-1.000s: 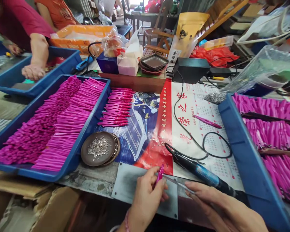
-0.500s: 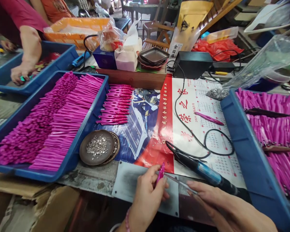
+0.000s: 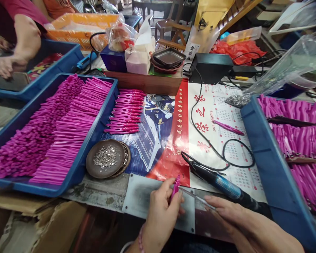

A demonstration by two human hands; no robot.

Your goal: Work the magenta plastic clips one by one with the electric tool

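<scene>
My left hand (image 3: pixel 163 203) is closed around a glossy pink plastic handle (image 3: pixel 176 186), which points up between thumb and fingers. In my right hand (image 3: pixel 234 214) is a slim metal tool, like tweezers (image 3: pixel 196 197); its far end reaches the handle, and I cannot tell whether they touch. Both hands are over a grey metal plate (image 3: pixel 137 196) at the table's front edge. To the left, a brown dish (image 3: pixel 91 165) holds many small shiny metal discs (image 3: pixel 106 157). Beyond it lies a row of pink handles (image 3: pixel 127 112). A black and blue electric screwdriver (image 3: pixel 226 184) lies just past my right hand.
Pink pieces fill a blue tray (image 3: pixel 88 147) at left and another blue tray (image 3: pixel 268 158) at right. A single pink piece (image 3: pixel 229 127) lies on the calendar sheet (image 3: pixel 237 147), near a looping black cable (image 3: pixel 198 102). At upper left, a co-worker's hand (image 3: pixel 9 66) is over another tray.
My hands stay almost still, with the handle and metal tool held as before. The co-worker's hand has moved left, and a flat greyish piece now shows beneath it. The view has shifted slightly.
</scene>
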